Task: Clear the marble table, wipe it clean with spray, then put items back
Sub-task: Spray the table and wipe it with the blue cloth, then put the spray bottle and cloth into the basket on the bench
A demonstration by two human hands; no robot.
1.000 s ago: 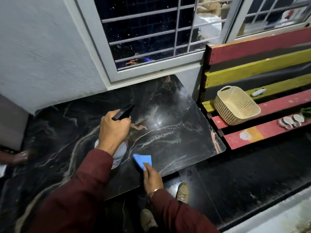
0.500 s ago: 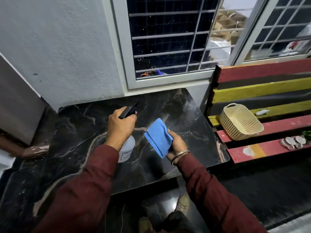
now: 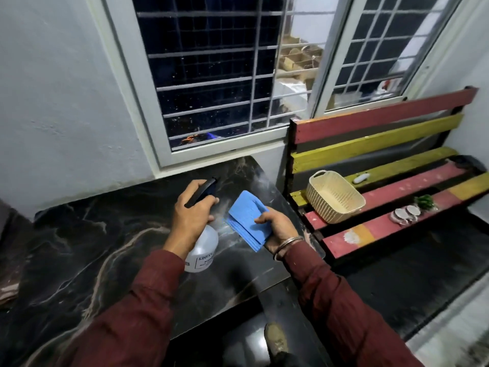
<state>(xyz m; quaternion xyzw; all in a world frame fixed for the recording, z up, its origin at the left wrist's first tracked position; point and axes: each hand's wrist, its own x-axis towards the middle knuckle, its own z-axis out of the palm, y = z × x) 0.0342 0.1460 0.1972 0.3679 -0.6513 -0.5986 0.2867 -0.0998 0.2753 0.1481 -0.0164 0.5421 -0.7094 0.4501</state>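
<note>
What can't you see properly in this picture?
Head view only:
- The label on the spray bottle: print too small, partly behind the left hand.
- Inside the basket: its tilted wall hides the bottom.
- The small pale things on the bench: too small to name.
- The marble table: its left end is cut off by the frame edge.
- The right hand holds the blue cloth, hiding its fingers.

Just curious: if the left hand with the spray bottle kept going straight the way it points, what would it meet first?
Probably the folded blue cloth in the right hand; the left hand and the translucent spray bottle aim that way. Depth is unclear from one view.
</note>
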